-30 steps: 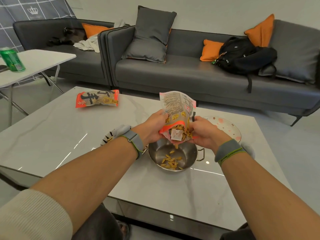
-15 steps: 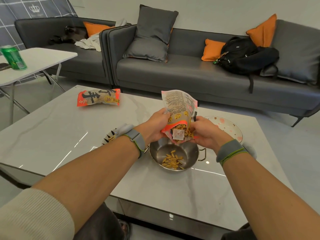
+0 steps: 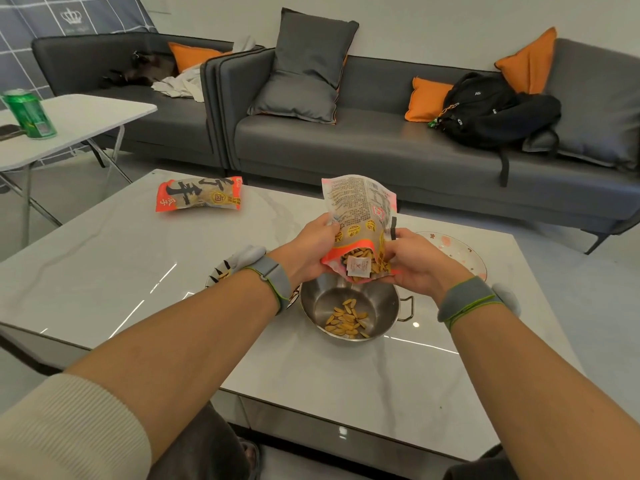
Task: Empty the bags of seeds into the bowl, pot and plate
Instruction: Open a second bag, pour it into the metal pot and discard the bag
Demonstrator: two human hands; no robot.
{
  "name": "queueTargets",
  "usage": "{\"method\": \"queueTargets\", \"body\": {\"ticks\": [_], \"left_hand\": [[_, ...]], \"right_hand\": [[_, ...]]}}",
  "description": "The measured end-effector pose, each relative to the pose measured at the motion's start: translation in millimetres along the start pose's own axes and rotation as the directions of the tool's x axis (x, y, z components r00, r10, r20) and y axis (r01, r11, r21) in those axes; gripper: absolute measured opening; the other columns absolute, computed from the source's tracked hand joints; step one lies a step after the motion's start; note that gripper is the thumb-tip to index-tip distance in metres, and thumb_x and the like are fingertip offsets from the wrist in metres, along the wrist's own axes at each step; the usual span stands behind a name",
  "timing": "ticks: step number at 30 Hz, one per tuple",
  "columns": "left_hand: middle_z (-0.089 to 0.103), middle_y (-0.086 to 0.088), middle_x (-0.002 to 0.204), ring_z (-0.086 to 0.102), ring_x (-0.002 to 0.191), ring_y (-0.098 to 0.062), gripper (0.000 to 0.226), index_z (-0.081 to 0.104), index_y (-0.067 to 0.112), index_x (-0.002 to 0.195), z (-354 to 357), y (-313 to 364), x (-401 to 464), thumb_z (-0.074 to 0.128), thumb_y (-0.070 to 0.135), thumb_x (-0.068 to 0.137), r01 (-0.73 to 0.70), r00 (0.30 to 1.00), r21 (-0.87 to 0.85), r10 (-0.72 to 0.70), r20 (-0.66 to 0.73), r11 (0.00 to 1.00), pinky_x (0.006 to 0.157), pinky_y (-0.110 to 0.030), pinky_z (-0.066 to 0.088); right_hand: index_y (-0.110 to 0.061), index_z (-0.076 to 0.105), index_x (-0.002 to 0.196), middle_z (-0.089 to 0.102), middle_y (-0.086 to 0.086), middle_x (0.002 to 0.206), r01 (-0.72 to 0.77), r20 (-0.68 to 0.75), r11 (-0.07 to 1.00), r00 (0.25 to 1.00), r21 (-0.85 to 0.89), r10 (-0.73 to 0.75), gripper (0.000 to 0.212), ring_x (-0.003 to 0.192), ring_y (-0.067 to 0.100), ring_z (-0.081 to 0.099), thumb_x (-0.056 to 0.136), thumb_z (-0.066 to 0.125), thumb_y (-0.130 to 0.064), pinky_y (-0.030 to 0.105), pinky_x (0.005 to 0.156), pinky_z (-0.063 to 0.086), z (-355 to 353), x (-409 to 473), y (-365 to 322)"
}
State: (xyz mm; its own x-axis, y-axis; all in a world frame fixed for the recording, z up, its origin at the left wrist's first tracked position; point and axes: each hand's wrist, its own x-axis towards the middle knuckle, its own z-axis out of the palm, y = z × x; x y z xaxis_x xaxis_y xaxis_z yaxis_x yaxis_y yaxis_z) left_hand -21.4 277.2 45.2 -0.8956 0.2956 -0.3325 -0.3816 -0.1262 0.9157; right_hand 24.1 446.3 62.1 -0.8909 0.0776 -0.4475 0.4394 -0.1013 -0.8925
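An opened seed bag [image 3: 358, 216] is tipped mouth-down over the steel pot [image 3: 384, 306]. My left hand [image 3: 310, 245] grips its left side and my right hand [image 3: 414, 261] grips its right side near the mouth. Seeds and a small white sachet [image 3: 359, 270] crowd the bag's mouth. A small heap of seeds [image 3: 346, 322] lies in the pot's bottom. A patterned bowl [image 3: 221, 275] sits left of the pot, mostly hidden behind my left wrist. A flowered plate [image 3: 460, 252] lies behind my right hand. A second, sealed seed bag [image 3: 199, 199] lies at the table's far left.
The marble coffee table [image 3: 104, 271] holds everything. A grey sofa [image 3: 381, 147] with cushions and a black backpack [image 3: 491, 109] stands behind it. A white side table [image 3: 79, 119] with a green can [image 3: 29, 114] is at the left.
Both hands keep the bag tipped over the pot, with the sachet blocking part of the mouth. The heap of seeds in the pot looks about the same.
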Motion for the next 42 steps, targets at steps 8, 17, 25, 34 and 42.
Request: {"method": "queueTargets", "body": {"ticks": [8, 17, 25, 34, 42], "left_hand": [[0.076, -0.007, 0.125, 0.076, 0.111, -0.034, 0.031, 0.054, 0.028, 0.141, -2, 0, 5, 0.034, 0.026, 0.117, -0.006, 1.0, 0.033, 0.006, -0.01, 0.999, 0.089, -0.065, 0.062], [0.074, -0.006, 0.127, 0.076, 0.108, -0.03, 0.034, 0.051, 0.029, 0.147, -3, -2, 1, 0.033, 0.026, 0.118, -0.023, 0.999, 0.11, 0.027, -0.031, 0.994, 0.08, -0.054, 0.067], [0.074, -0.005, 0.126, 0.076, 0.106, -0.029, 0.038, 0.048, 0.027, 0.152, -4, -1, 1, 0.032, 0.025, 0.118, -0.055, 0.998, 0.105, 0.057, -0.022, 0.993, 0.07, -0.046, 0.067], [0.074, -0.003, 0.122, 0.076, 0.107, -0.03, 0.035, 0.05, 0.026, 0.148, -6, -2, 4, 0.033, 0.025, 0.118, -0.068, 0.997, 0.135, 0.072, -0.021, 0.988, 0.081, -0.052, 0.067], [0.075, -0.006, 0.124, 0.078, 0.104, -0.032, 0.035, 0.052, 0.029, 0.147, -9, -3, 8, 0.034, 0.029, 0.117, -0.046, 0.998, 0.163, 0.052, -0.036, 0.986, 0.085, -0.064, 0.064]], "right_hand": [[-0.019, 0.038, 0.15, 0.061, 0.024, 0.135, -0.005, -0.006, 1.0, 1.0, 0.009, 0.005, 0.06, 0.11, 0.043, 0.073, 0.1, 0.041, 0.015, 0.059, 0.077, 0.065, 0, 1, 0], [-0.017, 0.039, 0.143, 0.06, 0.024, 0.134, -0.01, -0.002, 1.0, 1.0, -0.028, 0.01, 0.051, 0.111, 0.043, 0.072, 0.102, 0.041, 0.013, 0.058, 0.072, 0.066, 6, -2, 1], [-0.018, 0.037, 0.146, 0.061, 0.024, 0.132, -0.003, -0.006, 1.0, 1.0, -0.014, 0.003, 0.056, 0.107, 0.042, 0.073, 0.101, 0.039, 0.014, 0.057, 0.072, 0.066, 7, 1, 2], [-0.016, 0.038, 0.147, 0.062, 0.024, 0.131, -0.001, 0.004, 0.999, 1.0, -0.039, 0.001, 0.056, 0.104, 0.041, 0.074, 0.1, 0.042, 0.015, 0.055, 0.069, 0.066, 9, 0, 3], [-0.016, 0.038, 0.144, 0.06, 0.024, 0.135, 0.002, 0.004, 0.999, 1.0, -0.033, -0.002, 0.054, 0.109, 0.042, 0.073, 0.1, 0.042, 0.015, 0.056, 0.073, 0.066, 10, 0, 3]]}}
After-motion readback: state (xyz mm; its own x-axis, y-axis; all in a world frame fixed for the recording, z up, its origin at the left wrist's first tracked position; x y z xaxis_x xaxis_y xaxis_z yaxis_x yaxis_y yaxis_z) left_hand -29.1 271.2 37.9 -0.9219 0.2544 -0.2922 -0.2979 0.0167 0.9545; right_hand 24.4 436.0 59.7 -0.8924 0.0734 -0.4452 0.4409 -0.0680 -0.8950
